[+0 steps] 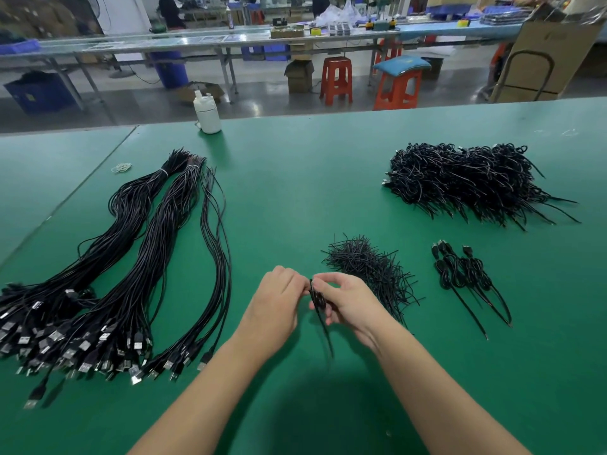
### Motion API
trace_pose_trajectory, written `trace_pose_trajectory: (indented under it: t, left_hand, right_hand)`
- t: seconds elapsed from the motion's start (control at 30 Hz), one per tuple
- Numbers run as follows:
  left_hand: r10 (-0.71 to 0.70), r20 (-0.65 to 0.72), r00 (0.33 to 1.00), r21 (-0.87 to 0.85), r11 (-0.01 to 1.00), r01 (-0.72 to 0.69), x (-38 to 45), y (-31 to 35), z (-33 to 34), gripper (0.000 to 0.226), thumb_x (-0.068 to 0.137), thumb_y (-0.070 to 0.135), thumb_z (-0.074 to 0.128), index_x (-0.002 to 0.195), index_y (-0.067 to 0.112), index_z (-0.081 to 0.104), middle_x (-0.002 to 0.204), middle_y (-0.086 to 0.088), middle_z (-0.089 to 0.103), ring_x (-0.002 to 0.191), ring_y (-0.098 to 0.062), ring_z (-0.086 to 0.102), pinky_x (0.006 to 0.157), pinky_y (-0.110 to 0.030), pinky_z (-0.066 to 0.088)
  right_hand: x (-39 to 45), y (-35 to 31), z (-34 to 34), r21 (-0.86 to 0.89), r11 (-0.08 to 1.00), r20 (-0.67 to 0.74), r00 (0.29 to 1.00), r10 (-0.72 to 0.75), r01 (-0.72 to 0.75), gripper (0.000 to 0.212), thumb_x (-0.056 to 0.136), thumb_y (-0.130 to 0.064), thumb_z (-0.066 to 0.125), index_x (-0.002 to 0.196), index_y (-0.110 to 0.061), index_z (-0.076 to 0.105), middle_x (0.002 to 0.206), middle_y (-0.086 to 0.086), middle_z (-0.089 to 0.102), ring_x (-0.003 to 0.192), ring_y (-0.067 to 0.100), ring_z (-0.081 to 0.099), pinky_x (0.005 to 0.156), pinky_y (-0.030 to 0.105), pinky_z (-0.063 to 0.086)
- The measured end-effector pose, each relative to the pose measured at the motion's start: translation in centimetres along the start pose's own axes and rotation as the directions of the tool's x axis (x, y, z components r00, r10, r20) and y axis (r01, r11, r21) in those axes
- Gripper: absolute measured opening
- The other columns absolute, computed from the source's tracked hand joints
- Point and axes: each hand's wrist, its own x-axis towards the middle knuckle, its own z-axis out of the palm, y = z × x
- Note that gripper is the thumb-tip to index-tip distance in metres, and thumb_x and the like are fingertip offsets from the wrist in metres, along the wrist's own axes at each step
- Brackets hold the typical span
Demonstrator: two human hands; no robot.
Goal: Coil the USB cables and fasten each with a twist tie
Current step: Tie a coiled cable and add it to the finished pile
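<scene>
A small black coiled USB cable [319,302] sits between my two hands above the green table [295,192]. My left hand [276,300] pinches its upper end, and my right hand [348,300] curls round the coil from the right. The cable's loose tail [326,336] hangs down toward me. Long uncoiled USB cables [124,264] lie in bundles at the left, plugs toward me. A pile of black twist ties [371,270] lies just right of my hands. Three tied coils [466,274] lie further right.
A large heap of coiled cables [466,178] sits at the far right. A white bottle [207,113] stands near the table's far edge, and a rubber band [121,167] lies at the far left. Stools, benches and boxes stand beyond the table.
</scene>
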Motion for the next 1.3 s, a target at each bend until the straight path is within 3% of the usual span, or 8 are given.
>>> trace_pose_trajectory:
  t: [0.1, 0.3, 0.5, 0.6, 0.7, 0.87, 1.2, 1.3]
  left_hand:
    - [-0.128, 0.008, 0.992, -0.139, 0.982, 0.127, 0.0, 0.5, -0.1, 0.01, 0.091, 0.004, 0.056, 0.089, 0.013, 0.057, 0.086, 0.002, 0.053, 0.081, -0.018, 0.047, 0.075, -0.029, 0.04]
    - [-0.394, 0.064, 0.917, -0.35, 0.851, 0.391, 0.5, 0.5, -0.9, 0.013, 0.093, 0.008, 0.06, 0.087, 0.019, 0.059, 0.083, 0.009, 0.059, 0.082, -0.001, 0.052, 0.073, -0.009, 0.038]
    - [-0.466, 0.162, 0.87, -0.414, 0.768, 0.489, 0.9, 0.6, -1.2, 0.018, 0.093, 0.012, 0.063, 0.083, 0.027, 0.058, 0.082, 0.011, 0.062, 0.08, 0.003, 0.054, 0.069, -0.008, 0.036]
    - [-0.443, 0.144, 0.885, -0.405, 0.79, 0.461, 0.9, 1.1, -1.5, 0.019, 0.094, 0.01, 0.06, 0.084, 0.025, 0.056, 0.083, 0.012, 0.06, 0.082, 0.002, 0.053, 0.07, -0.007, 0.036]
    - [-0.357, 0.064, 0.932, -0.347, 0.868, 0.356, 0.9, 1.4, -1.6, 0.016, 0.094, 0.004, 0.056, 0.088, 0.018, 0.055, 0.084, 0.009, 0.054, 0.079, -0.004, 0.048, 0.072, -0.013, 0.036]
    - [-0.04, 0.022, 0.999, -0.063, 0.997, 0.042, 1.0, 1.5, -1.4, 0.016, 0.085, -0.003, 0.061, 0.094, 0.01, 0.058, 0.091, -0.004, 0.053, 0.082, -0.023, 0.048, 0.074, -0.036, 0.043]
    - [0.03, 0.079, 0.996, -0.118, 0.993, -0.02, 1.2, 1.3, -1.3, 0.012, 0.088, 0.001, 0.062, 0.096, 0.01, 0.061, 0.111, -0.002, 0.061, 0.115, -0.024, 0.052, 0.093, -0.037, 0.043]
    - [0.006, 0.142, 0.99, -0.146, 0.989, 0.015, 1.2, 1.3, -1.1, 0.015, 0.088, -0.001, 0.057, 0.096, 0.012, 0.058, 0.107, -0.001, 0.062, 0.101, -0.023, 0.056, 0.089, -0.036, 0.045]
  right_hand:
    - [0.0, 0.0, 0.4, 0.016, 0.996, -0.063, 0.994, -0.086, 0.087, 0.014, 0.098, -0.014, 0.058, 0.109, -0.007, 0.055, 0.061, 0.005, 0.066, 0.048, 0.014, 0.054, 0.044, 0.024, 0.046]
    - [-0.2, 0.1, 0.5, 0.08, 0.986, 0.098, 0.983, -0.155, 0.148, 0.015, 0.096, -0.002, 0.058, 0.111, 0.002, 0.062, 0.084, 0.012, 0.07, 0.074, 0.017, 0.066, 0.072, 0.028, 0.058]
    - [-0.5, 0.1, 0.2, 0.021, 0.977, 0.089, 0.973, -0.215, 0.214, 0.011, 0.095, 0.002, 0.057, 0.096, -0.001, 0.068, 0.074, 0.011, 0.069, 0.059, 0.015, 0.062, 0.058, 0.024, 0.055]
    - [-0.8, -0.1, -0.3, -0.25, 0.932, 0.087, 0.965, -0.247, 0.261, 0.025, 0.099, -0.015, 0.057, 0.076, -0.009, 0.064, 0.062, -0.001, 0.061, 0.05, 0.013, 0.049, 0.053, 0.022, 0.044]
    - [-0.9, -0.3, -0.6, -0.333, 0.908, 0.098, 0.967, -0.235, 0.254, 0.037, 0.101, -0.023, 0.054, 0.07, -0.003, 0.057, 0.058, -0.003, 0.052, 0.05, 0.014, 0.046, 0.055, 0.023, 0.042]
    - [-1.2, 0.0, -0.2, -0.143, 0.982, 0.187, 0.978, -0.093, 0.12, 0.028, 0.104, -0.019, 0.046, 0.083, -0.011, 0.061, 0.064, 0.003, 0.054, 0.052, 0.011, 0.048, 0.054, 0.023, 0.038]
    - [-1.4, 0.5, -0.6, -0.074, 0.996, 0.139, 0.99, -0.037, 0.047, 0.024, 0.104, -0.018, 0.046, 0.09, -0.006, 0.062, 0.066, 0.006, 0.058, 0.052, 0.016, 0.056, 0.052, 0.028, 0.054]
    - [-1.4, 0.4, -0.9, -0.07, 0.997, 0.152, 0.988, -0.011, 0.022, 0.027, 0.104, -0.019, 0.047, 0.09, -0.002, 0.064, 0.069, 0.013, 0.063, 0.055, 0.021, 0.062, 0.055, 0.03, 0.057]
